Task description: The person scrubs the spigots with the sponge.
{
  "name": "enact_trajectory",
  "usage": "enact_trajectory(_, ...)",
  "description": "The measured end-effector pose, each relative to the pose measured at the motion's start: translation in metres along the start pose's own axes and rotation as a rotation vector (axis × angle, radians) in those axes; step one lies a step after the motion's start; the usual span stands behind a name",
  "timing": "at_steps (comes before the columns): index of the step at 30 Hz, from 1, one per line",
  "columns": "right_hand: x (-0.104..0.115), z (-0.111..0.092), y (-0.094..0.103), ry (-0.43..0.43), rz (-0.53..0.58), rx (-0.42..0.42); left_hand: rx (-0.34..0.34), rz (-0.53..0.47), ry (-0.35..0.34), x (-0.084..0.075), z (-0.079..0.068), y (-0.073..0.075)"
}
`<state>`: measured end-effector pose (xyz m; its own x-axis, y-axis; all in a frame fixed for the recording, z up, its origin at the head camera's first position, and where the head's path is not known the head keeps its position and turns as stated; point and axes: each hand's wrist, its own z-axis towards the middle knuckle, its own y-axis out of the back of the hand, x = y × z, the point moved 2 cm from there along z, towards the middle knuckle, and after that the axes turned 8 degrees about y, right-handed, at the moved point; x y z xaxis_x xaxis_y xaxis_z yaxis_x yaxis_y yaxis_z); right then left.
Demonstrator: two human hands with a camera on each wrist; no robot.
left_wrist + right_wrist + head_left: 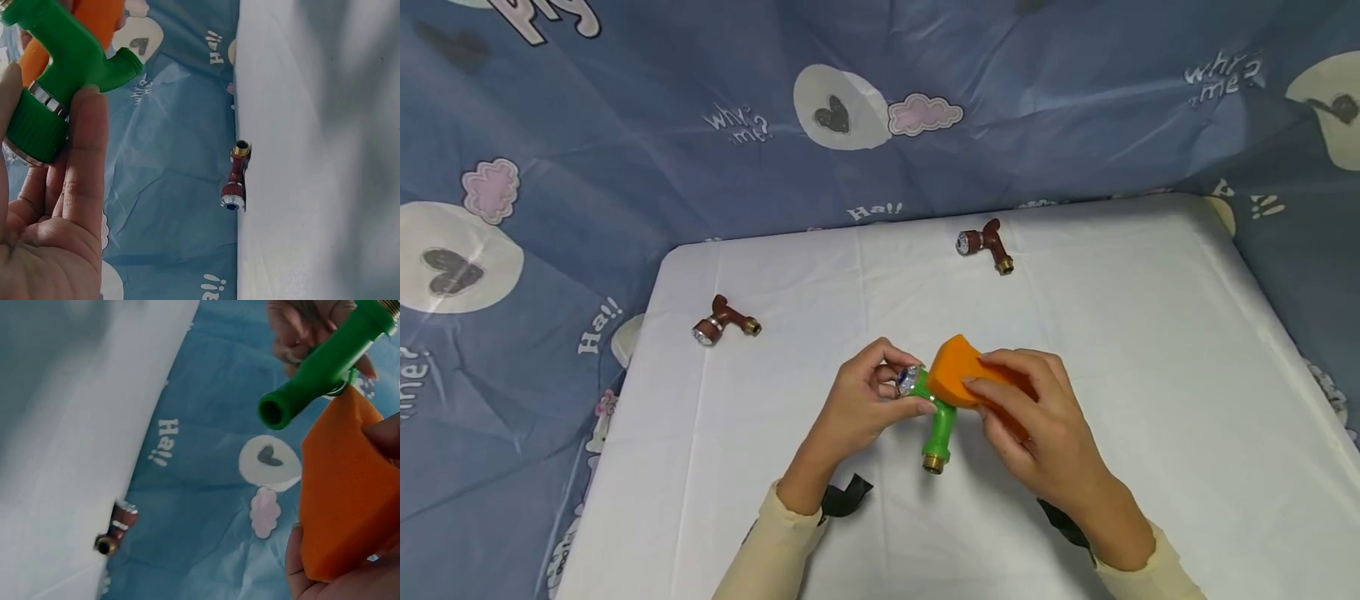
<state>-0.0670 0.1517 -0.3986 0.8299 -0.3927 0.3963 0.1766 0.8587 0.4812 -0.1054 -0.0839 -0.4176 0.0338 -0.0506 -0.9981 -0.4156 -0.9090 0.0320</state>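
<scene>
A green tap (942, 429) with a brass threaded end and a silver-faced knob is held over the table by my left hand (868, 400), whose thumb and fingers grip it round the knob. In the left wrist view the green tap (75, 59) shows its spout pointing right. My right hand (1045, 417) pinches an orange sponge (957, 371) between thumb and fingers. The sponge's edge lies right at the tap's body, overlapping it in the head view. From the right wrist the sponge (350, 487) appears just below the tap (325, 372), whose open spout faces the camera.
Two brown taps with brass ends lie on the white-covered table (775, 433): one brown tap (722, 318) at the left, another brown tap (988, 246) at the back. A blue printed cloth (1000, 167) hangs behind the table and along its sides.
</scene>
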Motion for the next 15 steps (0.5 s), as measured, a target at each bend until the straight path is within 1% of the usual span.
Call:
enact_trajectory(5,-0.009,-0.016,0.004,-0.060,-0.060,0.023,-0.006,-0.025,-0.001,-0.001,0.000,0.002)
enact_trajectory(9,-0.016,-0.026,0.010,-0.092,-0.115,0.011,-0.004,-0.018,0.002,-0.002,0.000,0.002)
enact_trajectory(12,-0.019,-0.026,0.015,-0.093,-0.127,-0.025,-0.006,-0.002,-0.006,-0.002,0.001,0.003)
enact_trajectory(15,-0.016,-0.020,0.016,-0.086,-0.118,-0.051,-0.009,0.034,-0.030,-0.002,0.002,0.002)
